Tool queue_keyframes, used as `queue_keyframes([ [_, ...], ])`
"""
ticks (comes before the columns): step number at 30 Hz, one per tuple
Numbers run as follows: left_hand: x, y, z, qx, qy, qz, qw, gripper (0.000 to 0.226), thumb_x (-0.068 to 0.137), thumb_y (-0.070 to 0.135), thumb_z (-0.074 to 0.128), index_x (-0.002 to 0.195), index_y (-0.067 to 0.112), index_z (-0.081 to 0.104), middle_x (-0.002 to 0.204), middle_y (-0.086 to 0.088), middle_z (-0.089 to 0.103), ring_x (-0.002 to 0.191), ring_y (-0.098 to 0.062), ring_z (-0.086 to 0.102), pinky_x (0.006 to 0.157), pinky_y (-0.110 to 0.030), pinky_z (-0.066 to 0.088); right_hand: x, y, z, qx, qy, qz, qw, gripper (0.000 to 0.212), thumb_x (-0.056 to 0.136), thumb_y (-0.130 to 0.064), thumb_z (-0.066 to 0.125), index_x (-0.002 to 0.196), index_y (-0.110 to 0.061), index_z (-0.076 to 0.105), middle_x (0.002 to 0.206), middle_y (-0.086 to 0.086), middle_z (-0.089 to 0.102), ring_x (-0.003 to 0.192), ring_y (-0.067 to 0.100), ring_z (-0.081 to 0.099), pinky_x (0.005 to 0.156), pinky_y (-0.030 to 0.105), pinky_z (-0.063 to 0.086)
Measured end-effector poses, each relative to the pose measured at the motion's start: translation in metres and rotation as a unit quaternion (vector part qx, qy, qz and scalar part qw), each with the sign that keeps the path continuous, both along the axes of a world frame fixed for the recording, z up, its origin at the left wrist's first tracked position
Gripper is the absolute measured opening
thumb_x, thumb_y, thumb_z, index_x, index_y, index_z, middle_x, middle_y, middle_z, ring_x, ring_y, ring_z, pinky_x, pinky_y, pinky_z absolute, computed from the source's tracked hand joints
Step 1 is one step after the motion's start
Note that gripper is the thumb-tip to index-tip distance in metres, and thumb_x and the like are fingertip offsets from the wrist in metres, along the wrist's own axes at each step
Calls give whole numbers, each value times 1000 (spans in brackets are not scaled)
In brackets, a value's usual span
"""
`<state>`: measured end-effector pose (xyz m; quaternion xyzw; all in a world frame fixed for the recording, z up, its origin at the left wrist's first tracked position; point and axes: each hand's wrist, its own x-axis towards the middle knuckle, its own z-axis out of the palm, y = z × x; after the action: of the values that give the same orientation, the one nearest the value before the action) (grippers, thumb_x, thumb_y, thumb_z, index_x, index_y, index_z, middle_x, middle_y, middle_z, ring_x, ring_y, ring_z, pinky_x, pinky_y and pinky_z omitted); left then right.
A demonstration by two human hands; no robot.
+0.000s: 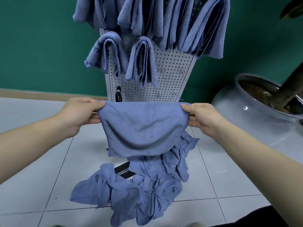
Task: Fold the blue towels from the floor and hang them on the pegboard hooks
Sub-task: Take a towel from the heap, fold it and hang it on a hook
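Green wall is filling the upper left and right of the frame, and pale floor tiles (49, 161) are running across the lower half. At centre left, the left hand (78, 113) is pinching the upper left corner of a blue towel (139, 130), thumb on top and fingers curled beneath. The towel is hanging in the middle of the frame, apparently doubled over, sagging between the two grips with a curved crease across its face. Below it, at lower centre, a heap of unfolded towels (139, 194) is lying crumpled on the tiles. Above, at upper centre, the white pegboard (170, 79) is carrying several folded towels (141, 61), while bare hooks (181, 73) are showing in its lower right area. At centre right, the right hand (203, 117) is pinching the opposite upper corner in the same manner. At far right, a large glazed plant pot (255, 115) is standing on the floor, just beside the board.

Judgement: the fold is under way. To do it well, both hands should be drawing the top edge taut and level so the sag goes out, then bringing corner to corner with edges matched before any further fold. A narrow, even strip is looking best suited to the free hooks. Slack cloth risks an uneven fold or slipping off a hook.
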<state>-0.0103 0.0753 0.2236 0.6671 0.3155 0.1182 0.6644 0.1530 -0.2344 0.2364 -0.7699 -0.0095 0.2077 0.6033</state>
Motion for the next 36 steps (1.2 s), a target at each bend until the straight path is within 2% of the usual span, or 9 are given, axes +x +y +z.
queue_keyframes([
  [6,2,3,7,-16,-14,76,997,12,96,13,70,84,11,67,83,-5,70,58,-12,68,56,-21,61,9,-5,7,25,38,-44,998,15,98,-18,70,109,-8,73,100,4,80,81,16,77,70,30,58],
  [9,2,5,6,34,-26,74,996,14,96,14,71,83,9,68,83,-8,69,66,-18,65,61,-21,62,12,-9,10,31,43,-43,998,19,100,-20,67,115,-10,73,104,4,80,81,15,77,72,30,58],
  [14,2,1,5,165,-21,39,985,19,96,18,71,83,4,69,75,-11,70,53,-13,65,61,-31,60,0,-1,3,0,27,-50,998,27,100,-20,67,121,-2,68,113,12,78,82,22,74,66,31,58],
  [18,1,-15,4,162,-17,13,987,20,96,17,71,87,-1,69,76,-14,72,56,-19,69,52,-31,59,-22,17,-3,18,41,-53,998,31,99,-17,68,123,4,68,117,18,75,81,24,71,56,28,59],
  [21,-1,-35,6,142,-16,-3,990,22,96,16,71,86,-4,69,77,-16,72,56,-21,67,47,-29,58,-47,34,-6,35,38,-31,998,20,98,-16,70,108,1,70,110,21,76,81,26,70,64,35,64],
  [23,-3,-50,8,123,-22,-15,992,22,95,15,72,84,-3,70,77,-19,73,56,-21,67,47,-28,57,-67,44,-7,48,38,-9,998,11,97,-16,71,97,-5,71,99,17,78,78,25,70,62,33,61],
  [28,-15,-87,15,124,-33,-80,989,13,94,13,73,86,3,74,69,-13,74,58,-17,71,53,-35,62,-111,64,-7,88,18,64,994,18,100,-12,68,85,-5,74,85,12,77,77,24,73,66,28,62],
  [32,-25,-100,15,163,-53,-117,978,18,94,11,71,82,23,76,76,-13,76,72,-24,75,66,-39,65,-125,68,-10,108,-23,82,990,19,102,-8,63,96,1,79,94,21,78,93,38,76,82,39,65],
  [36,-29,-96,12,207,-67,-125,968,9,93,16,74,95,20,82,75,3,78,70,-16,75,75,-37,64,-126,67,-9,100,-51,86,990,23,103,-8,60,95,2,79,93,25,77,96,44,73,89,46,63],
])
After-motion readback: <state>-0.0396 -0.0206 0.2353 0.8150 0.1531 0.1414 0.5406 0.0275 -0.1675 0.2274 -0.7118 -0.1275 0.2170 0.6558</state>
